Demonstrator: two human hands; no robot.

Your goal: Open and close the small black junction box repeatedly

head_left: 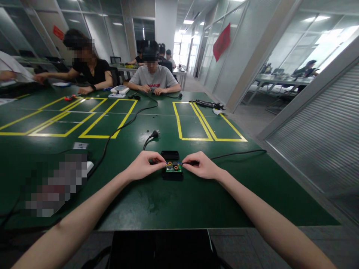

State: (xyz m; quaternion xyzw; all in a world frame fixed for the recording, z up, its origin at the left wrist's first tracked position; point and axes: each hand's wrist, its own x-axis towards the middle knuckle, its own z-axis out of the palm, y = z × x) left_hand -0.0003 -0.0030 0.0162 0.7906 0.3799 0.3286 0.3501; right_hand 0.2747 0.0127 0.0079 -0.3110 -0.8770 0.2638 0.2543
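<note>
A small open black box (172,174) with a green circuit board (173,167) and copper coils inside lies on the green table (157,201) in front of me. Its loose black lid (169,154) lies just behind it. My left hand (144,164) is pinched at the box's left side, where a black cable with a plug (153,134) comes in. My right hand (202,166) is pinched on a black cable (238,153) at the box's right side; that cable runs off to the right.
Yellow tape rectangles (196,123) mark the table's far half. Two seated people (153,76) work at the far edge, with another person's arm at the far left. A white label (80,145) and a long black cord (117,129) lie to the left. A dark chair back (159,248) is below me.
</note>
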